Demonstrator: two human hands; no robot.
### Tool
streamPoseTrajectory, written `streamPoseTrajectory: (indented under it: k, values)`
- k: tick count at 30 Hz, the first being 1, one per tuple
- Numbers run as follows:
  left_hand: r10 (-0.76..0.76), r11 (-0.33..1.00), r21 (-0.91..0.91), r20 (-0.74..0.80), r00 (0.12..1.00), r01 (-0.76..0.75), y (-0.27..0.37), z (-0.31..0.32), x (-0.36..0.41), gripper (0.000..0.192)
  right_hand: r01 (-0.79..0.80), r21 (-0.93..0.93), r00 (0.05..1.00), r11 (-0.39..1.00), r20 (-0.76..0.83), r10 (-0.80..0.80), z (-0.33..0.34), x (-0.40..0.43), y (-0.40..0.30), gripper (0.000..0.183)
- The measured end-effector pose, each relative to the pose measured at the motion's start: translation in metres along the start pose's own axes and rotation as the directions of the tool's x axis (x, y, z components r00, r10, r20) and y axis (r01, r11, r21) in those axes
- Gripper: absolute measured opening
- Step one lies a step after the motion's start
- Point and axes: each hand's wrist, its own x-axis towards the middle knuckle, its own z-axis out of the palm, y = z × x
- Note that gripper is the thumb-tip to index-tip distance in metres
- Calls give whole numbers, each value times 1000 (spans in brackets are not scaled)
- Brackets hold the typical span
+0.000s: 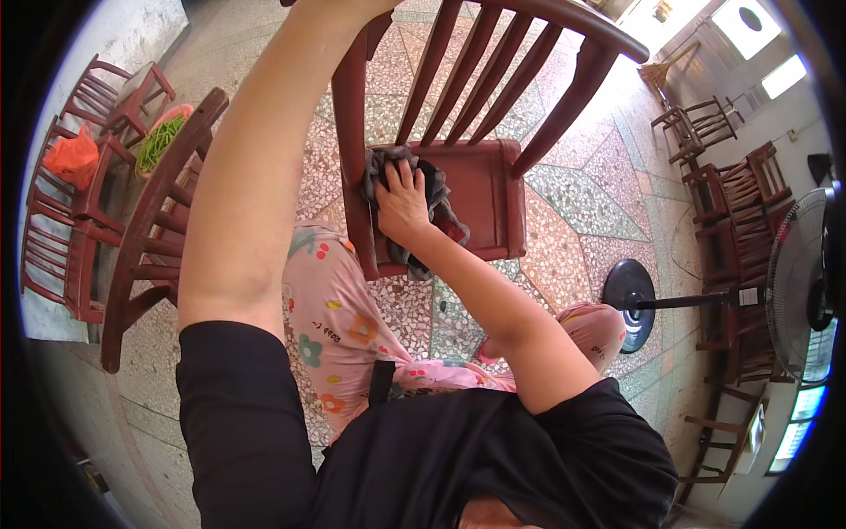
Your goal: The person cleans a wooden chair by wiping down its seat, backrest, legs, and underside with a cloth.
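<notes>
My right hand (404, 206) presses down on a crumpled dark grey and black cloth (436, 182), its fingers spread over the fabric. The cloth lies on the left part of the seat of a reddish-brown wooden chair (486, 198) and hangs over the seat's near edge. Slanting slats (456, 79) rise from the seat to a curved top rail (568, 16). My left arm reaches up past the backrest's left post (350, 125). The left hand itself is beyond the top edge, so its hold is hidden.
Close on the left stands another wooden chair (158, 221). Behind it are chairs with an orange plastic bag (73, 157) and a pink basket of green beans (160, 140). A standing fan (803, 284) on a round base (628, 297) is at right, before more chairs (733, 192).
</notes>
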Motion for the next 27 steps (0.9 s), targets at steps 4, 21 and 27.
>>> streamPoseTrajectory:
  k: [4,21,27]
  values:
    - [-11,1000,18,-21,1000,11,-7,8,-1,55,99,67,992,993,72,-104,4,-23,6,32]
    - [16,999,39,-7,1000,-15,-3,5,-1,55,-743,622,669,248,680,300,-70,-104,41,35]
    - [6,1000,0,-111,994,-6,-8,14,-1,53,-425,855,665,-299,518,538,-163,-57,85,43]
